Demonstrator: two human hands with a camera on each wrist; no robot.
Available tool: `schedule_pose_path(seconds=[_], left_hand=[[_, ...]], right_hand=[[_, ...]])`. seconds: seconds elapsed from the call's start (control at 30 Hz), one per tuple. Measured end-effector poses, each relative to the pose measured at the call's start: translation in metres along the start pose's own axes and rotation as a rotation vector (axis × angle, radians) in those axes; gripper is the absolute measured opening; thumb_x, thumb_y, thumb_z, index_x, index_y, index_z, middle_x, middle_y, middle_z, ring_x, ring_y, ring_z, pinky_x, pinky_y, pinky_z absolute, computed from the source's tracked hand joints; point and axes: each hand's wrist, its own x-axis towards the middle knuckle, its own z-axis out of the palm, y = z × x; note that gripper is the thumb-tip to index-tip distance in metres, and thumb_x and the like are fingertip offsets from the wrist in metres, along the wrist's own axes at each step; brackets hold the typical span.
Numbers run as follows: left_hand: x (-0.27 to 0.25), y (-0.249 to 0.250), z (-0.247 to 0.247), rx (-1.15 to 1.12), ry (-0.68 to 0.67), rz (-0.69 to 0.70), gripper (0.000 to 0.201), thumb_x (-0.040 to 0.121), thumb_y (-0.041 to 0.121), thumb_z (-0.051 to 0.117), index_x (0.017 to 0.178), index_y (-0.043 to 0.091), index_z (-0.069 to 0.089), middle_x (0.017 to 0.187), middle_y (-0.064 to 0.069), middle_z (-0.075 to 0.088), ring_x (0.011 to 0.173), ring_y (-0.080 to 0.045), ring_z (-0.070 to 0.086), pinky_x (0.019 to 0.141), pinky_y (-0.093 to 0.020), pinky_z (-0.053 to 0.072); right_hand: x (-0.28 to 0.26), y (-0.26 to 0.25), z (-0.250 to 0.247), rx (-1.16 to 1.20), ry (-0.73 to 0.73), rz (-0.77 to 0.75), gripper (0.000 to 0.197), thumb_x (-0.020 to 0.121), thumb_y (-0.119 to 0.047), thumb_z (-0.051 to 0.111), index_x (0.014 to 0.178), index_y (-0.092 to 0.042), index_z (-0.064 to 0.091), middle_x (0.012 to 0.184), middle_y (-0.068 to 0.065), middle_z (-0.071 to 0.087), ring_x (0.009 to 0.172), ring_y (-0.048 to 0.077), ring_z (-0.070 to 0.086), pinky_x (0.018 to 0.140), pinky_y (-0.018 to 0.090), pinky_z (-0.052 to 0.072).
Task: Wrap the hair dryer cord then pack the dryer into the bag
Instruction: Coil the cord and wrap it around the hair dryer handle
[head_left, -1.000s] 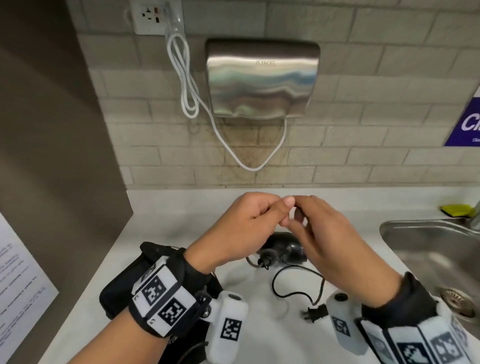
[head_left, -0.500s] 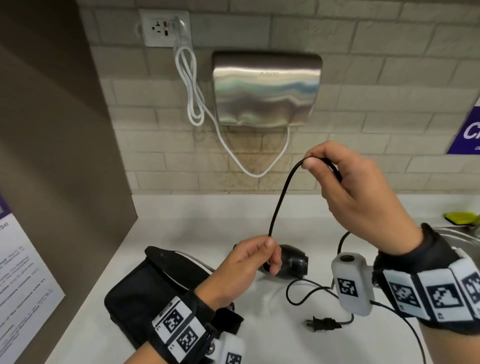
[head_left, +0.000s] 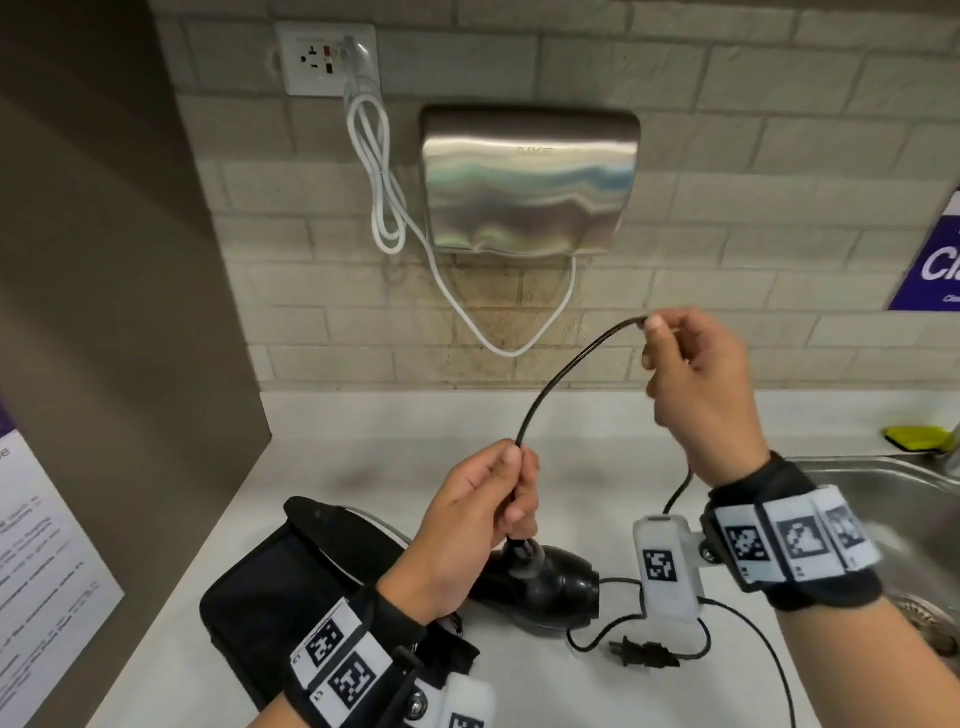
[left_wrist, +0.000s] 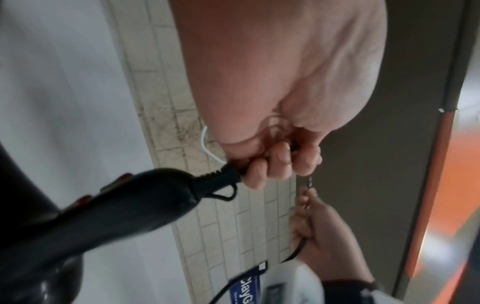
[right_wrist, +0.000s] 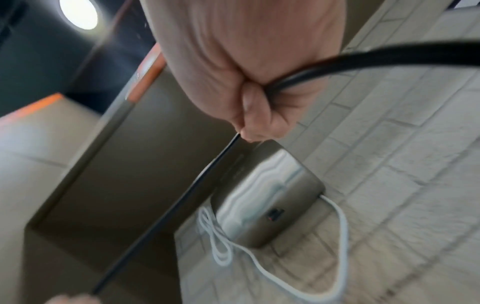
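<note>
The black hair dryer (head_left: 550, 579) (left_wrist: 85, 207) lies on the white counter, right of the black bag (head_left: 291, 587). My left hand (head_left: 485, 512) (left_wrist: 270, 164) grips the black cord (head_left: 566, 364) just above the strain relief at the handle's end. My right hand (head_left: 691, 364) (right_wrist: 257, 107), raised in front of the tiled wall, pinches the cord further along, so a stretch arcs between both hands. The rest of the cord drops past my right wrist and loops on the counter to the plug (head_left: 644, 653).
A steel hand dryer (head_left: 527, 182) with a white cable hangs on the wall, under an outlet (head_left: 327, 57). A steel sink (head_left: 883, 499) sits at right, with a yellow-green sponge (head_left: 917, 436) behind it. A brown panel (head_left: 104, 312) bounds the left side.
My hands, together over the dryer a second ago, have drawn apart: the right rose with the cord, the left stays low by the handle. The arc between them has lengthened.
</note>
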Motion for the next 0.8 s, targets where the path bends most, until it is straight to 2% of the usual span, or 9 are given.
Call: schedule_pose_path(seconds=[0.13, 0.2, 0.3, 0.37, 0.47, 0.6, 0.67, 0.73, 0.8], left_hand=[[0.005, 0.0, -0.006, -0.277, 0.118, -0.025, 0.028, 0.097, 0.032, 0.044, 0.079, 0.014, 0.056, 0.057, 0.002, 0.033, 0.052, -0.013, 0.024, 0.053, -0.025, 0.03], [0.009, -0.001, -0.01, -0.374, 0.163, -0.013, 0.027, 0.098, 0.032, 0.044, 0.084, 0.013, 0.057, 0.056, 0.002, 0.032, 0.049, -0.011, 0.027, 0.05, -0.024, 0.03], [0.012, 0.0, -0.014, -0.434, 0.205, -0.004, 0.027, 0.1, 0.032, 0.041, 0.092, 0.01, 0.055, 0.056, 0.003, 0.032, 0.048, -0.01, 0.029, 0.05, -0.023, 0.032], [0.013, 0.001, -0.014, -0.435, 0.226, -0.001, 0.026, 0.1, 0.031, 0.042, 0.096, 0.009, 0.055, 0.057, 0.002, 0.033, 0.048, -0.01, 0.032, 0.05, -0.023, 0.035], [0.014, 0.0, -0.013, -0.449, 0.261, 0.026, 0.026, 0.096, 0.029, 0.046, 0.104, 0.006, 0.056, 0.06, -0.001, 0.042, 0.05, -0.013, 0.041, 0.053, -0.025, 0.041], [0.012, -0.002, -0.01, -0.426, 0.264, 0.058, 0.03, 0.102, 0.024, 0.04, 0.114, 0.002, 0.057, 0.07, -0.006, 0.06, 0.062, -0.019, 0.058, 0.064, -0.031, 0.05], [0.01, -0.001, -0.007, -0.387, 0.241, 0.068, 0.03, 0.103, 0.022, 0.037, 0.113, 0.002, 0.057, 0.078, -0.009, 0.067, 0.071, -0.022, 0.065, 0.071, -0.032, 0.054], [0.007, 0.001, -0.003, -0.318, 0.21, 0.078, 0.032, 0.104, 0.021, 0.036, 0.113, 0.0, 0.058, 0.086, -0.013, 0.071, 0.081, -0.025, 0.07, 0.078, -0.034, 0.055], [0.004, 0.003, 0.001, -0.23, 0.172, 0.083, 0.033, 0.105, 0.019, 0.035, 0.112, -0.002, 0.058, 0.092, -0.016, 0.072, 0.088, -0.026, 0.07, 0.082, -0.034, 0.056]], right_hand=[[-0.03, 0.044, 0.012, -0.363, -0.173, -0.01, 0.013, 0.102, -0.015, 0.045, 0.097, -0.008, 0.055, 0.074, 0.003, 0.061, 0.064, 0.018, 0.056, 0.056, 0.03, 0.039], [-0.055, 0.055, 0.019, -0.567, -0.332, -0.059, 0.018, 0.102, -0.018, 0.043, 0.1, -0.009, 0.058, 0.08, 0.006, 0.06, 0.069, 0.029, 0.059, 0.059, 0.035, 0.04], [-0.092, 0.053, 0.025, -0.905, -0.626, -0.182, 0.027, 0.104, -0.032, 0.036, 0.104, -0.018, 0.058, 0.086, -0.001, 0.055, 0.075, 0.029, 0.064, 0.058, 0.031, 0.035], [-0.107, 0.04, 0.024, -1.006, -0.734, -0.249, 0.023, 0.1, -0.037, 0.045, 0.09, -0.021, 0.057, 0.081, -0.002, 0.064, 0.067, 0.027, 0.065, 0.053, 0.032, 0.036], [-0.119, 0.022, 0.017, -1.099, -0.791, -0.387, 0.036, 0.07, -0.033, 0.082, 0.06, -0.022, 0.049, 0.049, -0.003, 0.055, 0.034, 0.022, 0.052, 0.037, 0.027, 0.023], [-0.123, -0.01, 0.007, -1.1, -0.919, -0.472, 0.036, 0.058, -0.027, 0.089, 0.061, -0.023, 0.053, 0.047, -0.006, 0.049, 0.029, 0.02, 0.042, 0.038, 0.025, 0.005], [-0.121, -0.029, 0.002, -1.05, -0.967, -0.507, 0.032, 0.06, -0.014, 0.082, 0.071, -0.023, 0.054, 0.055, -0.007, 0.042, 0.038, 0.023, 0.033, 0.042, 0.022, -0.003], [-0.111, -0.039, 0.0, -0.904, -1.039, -0.458, 0.02, 0.076, -0.007, 0.062, 0.086, -0.021, 0.053, 0.069, -0.008, 0.034, 0.057, 0.022, 0.037, 0.041, 0.025, 0.016], [-0.098, -0.045, -0.001, -0.719, -1.072, -0.456, 0.009, 0.093, -0.014, 0.05, 0.09, -0.02, 0.056, 0.073, -0.009, 0.037, 0.066, 0.017, 0.044, 0.055, 0.031, 0.039]])
